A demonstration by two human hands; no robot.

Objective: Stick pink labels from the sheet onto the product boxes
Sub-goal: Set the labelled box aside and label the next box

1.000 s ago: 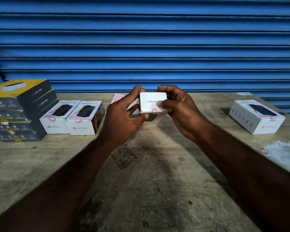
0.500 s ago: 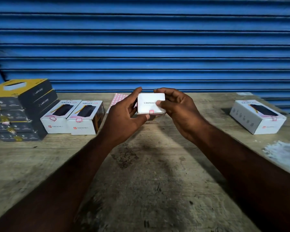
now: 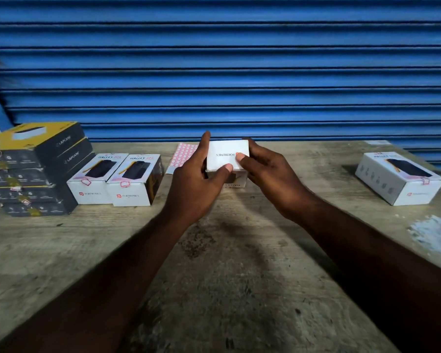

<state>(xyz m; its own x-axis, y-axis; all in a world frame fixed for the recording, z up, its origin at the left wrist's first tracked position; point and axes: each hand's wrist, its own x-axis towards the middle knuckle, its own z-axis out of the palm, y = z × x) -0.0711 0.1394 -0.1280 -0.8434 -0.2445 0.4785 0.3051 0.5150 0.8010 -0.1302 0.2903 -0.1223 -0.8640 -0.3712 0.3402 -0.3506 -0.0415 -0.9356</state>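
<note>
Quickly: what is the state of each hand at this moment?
Left hand: closed on the white box, thumb on its near edge.
Right hand: holding the same white box, thumb pressing on its face.

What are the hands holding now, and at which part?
A white box: left hand grips its left side, right hand its right side.

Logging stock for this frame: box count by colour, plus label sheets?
White boxes: 4, namely two side by side, one held in both hands, one far right
Black-and-yellow boxes, stacked: 4, as far as I can tell
Pink label sheet: 1
Total: 9
</note>
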